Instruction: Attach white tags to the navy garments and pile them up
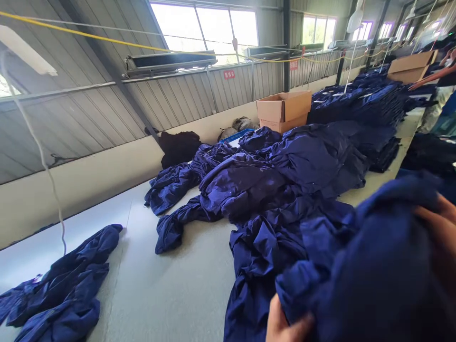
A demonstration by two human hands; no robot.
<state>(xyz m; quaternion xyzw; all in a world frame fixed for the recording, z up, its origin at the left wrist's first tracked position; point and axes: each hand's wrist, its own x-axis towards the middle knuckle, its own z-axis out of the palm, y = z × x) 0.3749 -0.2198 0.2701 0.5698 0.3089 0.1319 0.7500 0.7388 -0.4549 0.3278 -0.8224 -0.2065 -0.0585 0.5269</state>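
A bunched navy garment [381, 256] fills the lower right, held up between both hands. My left hand [287, 323], at the bottom edge, grips its lower left part with the thumb and fingers. At the right edge my right hand [440, 223] is closed on the upper right part, its fingers partly covered by cloth. Just left of the held garment, more navy cloth [263, 256] hangs in folds over the table's near part. Behind it lies a heap of navy garments [245, 185] with a sleeve stretched to the left.
Another navy garment [71, 289] lies at the left of the pale table [171, 289]. An open cardboard box [285, 109] stands behind the heap. Stacked navy clothes [359, 102] reach far back. A person's arm [432, 75] shows at the upper right. A white cord [42, 156] hangs at left.
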